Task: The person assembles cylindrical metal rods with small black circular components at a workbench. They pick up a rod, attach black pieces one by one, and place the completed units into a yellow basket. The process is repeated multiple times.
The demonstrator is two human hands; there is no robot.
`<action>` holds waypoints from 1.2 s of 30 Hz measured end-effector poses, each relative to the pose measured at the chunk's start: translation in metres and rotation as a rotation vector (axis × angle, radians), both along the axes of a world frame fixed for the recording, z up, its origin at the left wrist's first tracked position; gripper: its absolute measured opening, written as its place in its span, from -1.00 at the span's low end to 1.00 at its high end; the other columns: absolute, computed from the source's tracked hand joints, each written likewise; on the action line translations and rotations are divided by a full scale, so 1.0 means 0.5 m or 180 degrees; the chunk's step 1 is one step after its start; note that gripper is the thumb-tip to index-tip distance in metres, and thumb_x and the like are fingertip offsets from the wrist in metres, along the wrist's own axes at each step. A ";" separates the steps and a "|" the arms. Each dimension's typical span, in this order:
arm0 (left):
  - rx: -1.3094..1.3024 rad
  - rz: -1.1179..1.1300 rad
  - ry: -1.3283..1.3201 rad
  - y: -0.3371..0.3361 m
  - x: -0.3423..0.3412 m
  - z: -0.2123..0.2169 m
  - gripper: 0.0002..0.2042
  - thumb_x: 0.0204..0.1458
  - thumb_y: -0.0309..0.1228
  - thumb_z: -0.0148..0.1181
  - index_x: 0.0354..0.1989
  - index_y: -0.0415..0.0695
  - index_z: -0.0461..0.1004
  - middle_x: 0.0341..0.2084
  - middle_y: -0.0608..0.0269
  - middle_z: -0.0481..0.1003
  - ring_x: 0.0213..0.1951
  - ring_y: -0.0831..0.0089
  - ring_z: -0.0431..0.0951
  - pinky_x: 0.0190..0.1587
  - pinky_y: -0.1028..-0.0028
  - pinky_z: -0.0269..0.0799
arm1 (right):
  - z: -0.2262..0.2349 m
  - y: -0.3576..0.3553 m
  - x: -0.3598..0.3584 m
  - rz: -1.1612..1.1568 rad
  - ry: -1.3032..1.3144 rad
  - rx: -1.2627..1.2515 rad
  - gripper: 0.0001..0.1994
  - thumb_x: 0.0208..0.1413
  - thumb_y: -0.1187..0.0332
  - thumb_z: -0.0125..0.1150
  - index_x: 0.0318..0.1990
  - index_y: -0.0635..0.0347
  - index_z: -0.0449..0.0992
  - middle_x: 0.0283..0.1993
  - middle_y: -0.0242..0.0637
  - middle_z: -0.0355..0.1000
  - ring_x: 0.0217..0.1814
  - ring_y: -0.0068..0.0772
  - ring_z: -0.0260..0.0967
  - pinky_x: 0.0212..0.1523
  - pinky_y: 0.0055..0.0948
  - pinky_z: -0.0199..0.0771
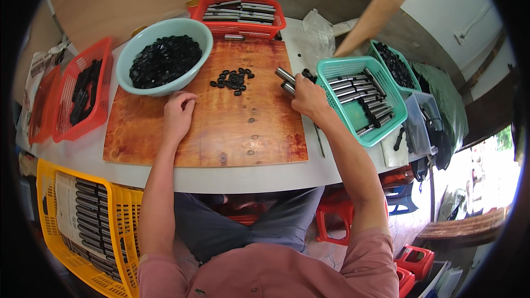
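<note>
My right hand [309,95] is closed round a few silver metal tubes [285,75] at the right edge of the wooden board, beside the green basket [361,142]. Black pieces show at the tubes' far end, by the basket's rim. My left hand [179,110] rests on the board just below the pale green bowl [126,72], fingers curled in, with nothing showing in them. Small black ring-like caps [234,80] lie loose in a cluster on the board between my hands. The bowl is heaped with similar black pieces [165,62].
Metal tubes fill a red basket [280,25] at the back and lie in the green basket. A red basket [105,99] with black parts stands left. A yellow crate [127,215] of tubes sits lower left. A brown panel [378,8] leans at the back right.
</note>
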State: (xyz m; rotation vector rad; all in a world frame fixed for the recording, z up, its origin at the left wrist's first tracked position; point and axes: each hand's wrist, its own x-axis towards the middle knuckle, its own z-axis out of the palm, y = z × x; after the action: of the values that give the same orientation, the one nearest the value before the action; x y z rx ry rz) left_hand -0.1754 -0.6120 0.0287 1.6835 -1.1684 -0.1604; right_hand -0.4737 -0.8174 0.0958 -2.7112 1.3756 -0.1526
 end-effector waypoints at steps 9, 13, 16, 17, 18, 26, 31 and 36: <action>-0.0019 0.0021 0.0091 0.007 0.001 0.001 -0.90 0.14 -0.55 0.18 -0.23 -0.27 0.61 -0.27 0.12 0.56 -0.26 0.25 0.56 -0.15 0.37 0.47 | -0.075 -0.027 -0.042 -0.0183 -0.0510 -0.0053 -0.62 -0.05 0.57 0.15 -0.03 0.42 0.26 -0.06 0.32 0.37 -0.02 0.41 0.43 0.02 0.13 0.51; 0.0023 0.0035 0.0200 0.006 0.003 0.005 -0.89 0.14 -0.54 0.19 -0.23 -0.26 0.62 -0.27 0.12 0.57 -0.27 0.27 0.56 -0.16 0.38 0.47 | -0.077 -0.029 -0.047 -0.0197 -0.0702 -0.0194 -0.64 -0.05 0.61 0.13 -0.05 0.44 0.28 -0.06 0.33 0.36 0.01 0.42 0.41 0.04 0.15 0.49; 0.0057 0.0063 0.0155 0.006 0.002 0.007 -0.89 0.15 -0.54 0.20 -0.23 -0.26 0.62 -0.26 0.12 0.58 -0.26 0.28 0.57 -0.16 0.39 0.48 | -0.083 -0.024 -0.054 -0.0128 -0.0855 -0.0309 -0.66 -0.05 0.62 0.13 -0.07 0.44 0.29 -0.05 0.31 0.36 -0.01 0.41 0.40 0.05 0.14 0.47; 0.0047 0.0066 0.0141 0.007 0.001 0.007 -0.89 0.15 -0.54 0.20 -0.23 -0.26 0.62 -0.26 0.12 0.58 -0.26 0.27 0.57 -0.15 0.39 0.48 | -0.085 -0.021 -0.056 -0.0091 -0.0904 -0.0349 -0.67 -0.05 0.63 0.12 -0.07 0.44 0.30 -0.05 0.30 0.36 -0.01 0.40 0.41 0.06 0.14 0.46; 0.0036 0.0068 0.0126 0.006 0.000 0.006 -0.89 0.15 -0.53 0.20 -0.23 -0.26 0.62 -0.26 0.12 0.58 -0.26 0.27 0.58 -0.15 0.39 0.48 | -0.090 -0.021 -0.059 0.0024 -0.0930 -0.0524 -0.66 -0.06 0.64 0.13 -0.07 0.44 0.31 -0.04 0.28 0.36 -0.03 0.38 0.41 0.05 0.12 0.46; 0.0199 0.0178 0.0199 0.009 0.005 0.004 -0.88 0.15 -0.53 0.20 -0.22 -0.26 0.63 -0.23 0.09 0.59 -0.23 0.25 0.60 -0.13 0.38 0.50 | 0.036 0.116 -0.012 0.0471 -0.1479 -0.0906 -0.66 0.00 0.57 0.26 -0.02 0.32 0.43 -0.13 0.07 0.43 -0.12 0.12 0.43 -0.06 -0.05 0.41; 0.0047 0.0207 0.0345 0.013 -0.033 0.032 -0.84 0.17 -0.51 0.19 -0.14 -0.25 0.62 -0.18 0.09 0.60 -0.23 0.34 0.62 -0.15 0.41 0.51 | 0.073 0.166 0.009 0.0206 -0.3251 0.1390 -0.79 0.24 0.26 0.22 -0.22 0.23 0.46 -0.43 -0.47 0.32 -0.40 -0.56 0.26 -0.38 -0.48 0.24; 0.0346 -0.1034 0.2817 0.069 -0.180 0.052 -0.65 0.27 -0.42 0.17 0.21 -0.19 0.44 -0.10 0.13 0.58 -0.15 0.41 0.61 -0.12 0.49 0.54 | 0.027 0.175 0.016 -0.0212 -0.4583 0.3183 -0.77 0.24 0.29 0.25 -0.13 0.30 0.48 -0.41 -0.37 0.38 -0.46 -0.55 0.32 -0.40 -0.51 0.31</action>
State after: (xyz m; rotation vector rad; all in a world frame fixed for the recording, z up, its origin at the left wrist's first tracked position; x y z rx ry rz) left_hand -0.2652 -0.5774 0.0545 1.2559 -0.7333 -1.0679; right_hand -0.4659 -0.7297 0.1095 -1.1177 0.6800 -0.8827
